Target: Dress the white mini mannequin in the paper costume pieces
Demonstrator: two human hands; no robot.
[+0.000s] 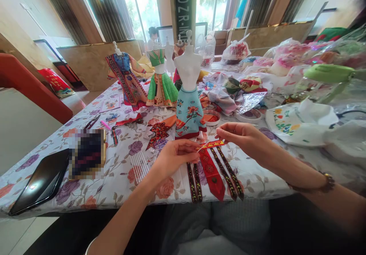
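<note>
A small doll belt lies at the table's front edge, with a red and yellow waistband, a wide red centre panel and dark patterned ribbons hanging from it. My left hand is closed at the band's left end, pinching a thin strip of pale beads that runs slantwise over the band. Above the band's right end, my right hand has thumb and forefinger pinched together; what is between them is too small to make out. A sheet of bead strips lies left of my left hand.
A white mannequin in a light-blue skirt stands just behind my hands. Dressed mannequins stand further left. Tape rolls and a white bag lie right. A phone and scissors lie left.
</note>
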